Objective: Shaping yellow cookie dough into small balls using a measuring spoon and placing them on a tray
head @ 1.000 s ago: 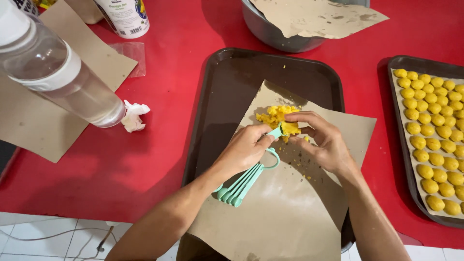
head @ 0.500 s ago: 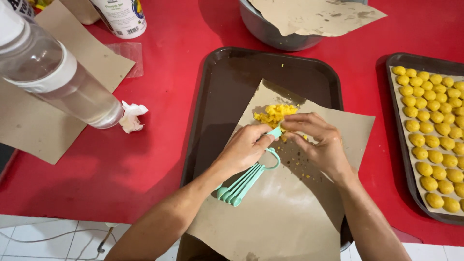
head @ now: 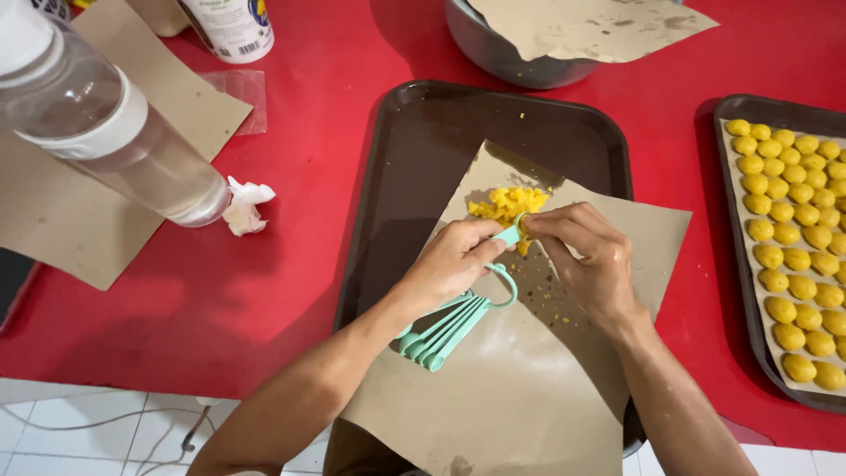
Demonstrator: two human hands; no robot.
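**Yellow dough scooped at a brown tray**

Left hand [head: 454,264]: closed around a set of mint-green measuring spoons [head: 458,313], one spoon raised at the yellow dough [head: 508,204]. Right hand [head: 590,260]: fingertips curled, pressing at that spoon's bowl. Dough lies on brown paper [head: 520,388] over the dark tray [head: 397,176]. Second tray [head: 738,110], right: rows of yellow balls [head: 789,247]. Left: clear bottle [head: 106,132], crumpled tissue [head: 245,204].

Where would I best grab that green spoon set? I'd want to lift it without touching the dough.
Probably by the loose handles of the spoon set, coming from the near side. They fan out free on the paper, while the far end sits between both hands at the dough.
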